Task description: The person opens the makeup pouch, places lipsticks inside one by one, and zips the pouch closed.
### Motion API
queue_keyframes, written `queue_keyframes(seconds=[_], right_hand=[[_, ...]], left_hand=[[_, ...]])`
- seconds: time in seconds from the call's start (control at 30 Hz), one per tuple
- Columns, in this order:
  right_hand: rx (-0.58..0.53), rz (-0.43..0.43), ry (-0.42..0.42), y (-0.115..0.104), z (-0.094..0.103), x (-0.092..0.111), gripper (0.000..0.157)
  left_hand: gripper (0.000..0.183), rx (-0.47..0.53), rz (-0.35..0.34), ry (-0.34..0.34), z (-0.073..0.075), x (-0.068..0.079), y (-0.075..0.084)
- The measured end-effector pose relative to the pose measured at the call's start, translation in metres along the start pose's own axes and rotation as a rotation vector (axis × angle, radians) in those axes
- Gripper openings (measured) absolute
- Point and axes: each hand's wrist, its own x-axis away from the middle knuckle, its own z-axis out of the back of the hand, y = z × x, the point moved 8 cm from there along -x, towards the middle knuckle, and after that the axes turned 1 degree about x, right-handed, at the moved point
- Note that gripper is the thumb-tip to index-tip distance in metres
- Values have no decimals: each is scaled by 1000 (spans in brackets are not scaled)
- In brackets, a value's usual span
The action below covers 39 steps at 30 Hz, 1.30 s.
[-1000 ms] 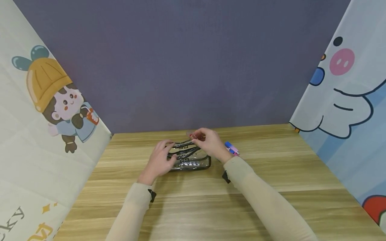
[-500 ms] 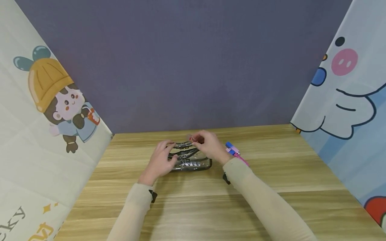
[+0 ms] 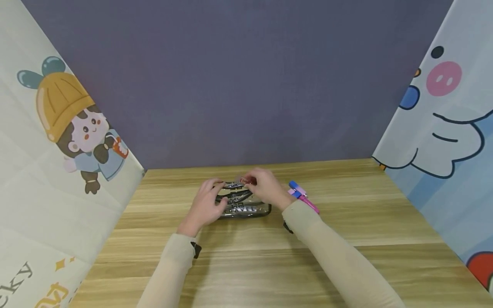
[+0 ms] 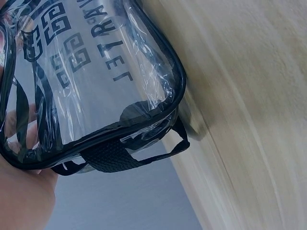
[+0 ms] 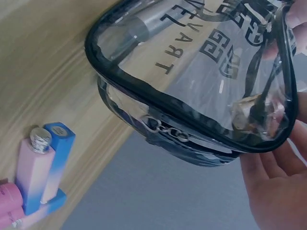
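A clear plastic travel bag [image 3: 242, 210] with black trim and TRAVEL lettering stands on the table between my hands. Its upper opening looks spread apart in the head view. My left hand [image 3: 203, 203] holds its left side, thumb in front and fingers over the upper edge. At the back right of the opening, my right hand [image 3: 265, 185] pinches a small, partly hidden reddish clear item [image 3: 243, 180]. The right wrist view shows a shiny pink-gold item [image 5: 252, 112] by fingers at the bag's edge. Inside lies a grey tube-like thing [image 5: 156, 23]. A zipper pull [image 5: 165, 128] hangs at the bag's end.
Right of the bag lie blue-pink boxes [image 3: 295, 188] and a bright pink tube [image 3: 310, 205], near my right forearm. A silver-capped piece [image 5: 40, 136] sits among them. A dark panel [image 3: 254, 85] rises behind the wooden table [image 3: 239, 265], with printed cloths at both sides.
My right hand has shifted slightly left and down with the small reddish item, toward the bag's opening. More of the pink tube shows beyond my sleeve. My left hand has barely moved.
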Motion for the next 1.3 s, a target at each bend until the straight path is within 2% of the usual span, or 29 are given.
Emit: queue_keyframes(seconds=[0.37,0.73,1.03,1.3], right_hand=[[119,-42,-89,-4,-5,-6,15],[165,-26,-107,-10,-6,-5,12],[166,-39,-117,-8,-6,-3,28],[153,-37,-114,-7,-5,-2,29]], left_hand=[[52,-4,-11,10,0,0,2],[53,-7,0,-9,-2,0,1],[52,-6,8,-8,-2,0,1],[52,-8,8,-6,-1,0,2]])
